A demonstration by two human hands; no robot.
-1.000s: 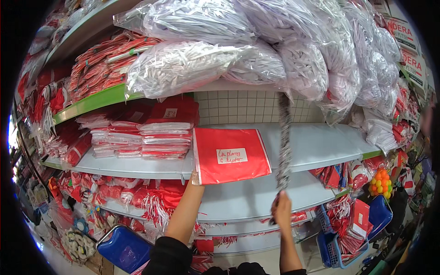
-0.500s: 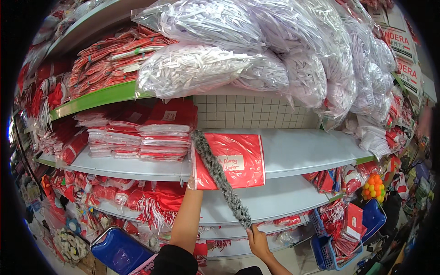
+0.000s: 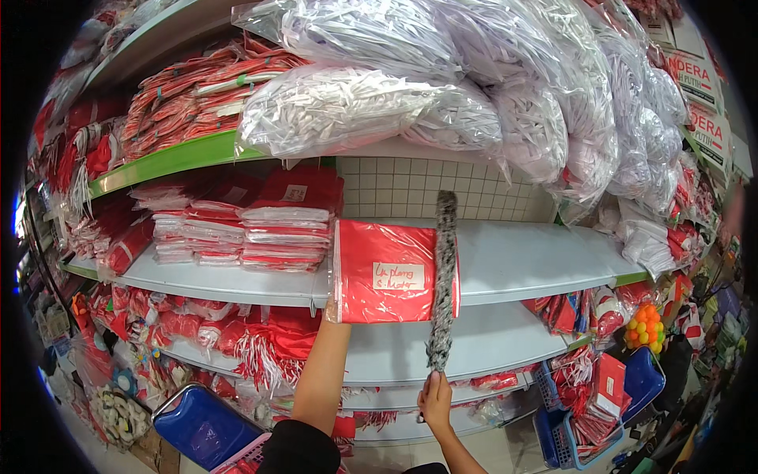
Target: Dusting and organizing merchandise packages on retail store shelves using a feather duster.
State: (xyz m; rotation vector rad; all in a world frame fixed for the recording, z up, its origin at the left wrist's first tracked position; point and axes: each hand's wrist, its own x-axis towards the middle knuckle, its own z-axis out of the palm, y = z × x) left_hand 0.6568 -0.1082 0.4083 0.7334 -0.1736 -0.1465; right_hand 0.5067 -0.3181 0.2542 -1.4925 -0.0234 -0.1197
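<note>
A flat red cloth packet (image 3: 371, 253) in clear plastic, with a white handwritten label, is held up in front of the middle shelf. My left hand (image 3: 331, 310) grips it at its lower left corner, most of the fingers hidden behind it. In my right hand (image 3: 435, 399), closed round the handle, is a long grey fluffy duster (image 3: 444, 276). The duster stands nearly upright, crossing in front of the packet's right edge.
Stacks of red packets (image 3: 286, 229) lie left on the middle shelf (image 3: 521, 261). Big clear bags of white strips (image 3: 339, 110) overhang from the shelf above. Blue baskets (image 3: 564, 434) with red goods stand at lower right, a blue lid-like panel (image 3: 205, 426) at lower left.
The duster has swung from a leftward slant across the packet to nearly upright at its right edge. My right hand has risen slightly; the packet has barely moved.
</note>
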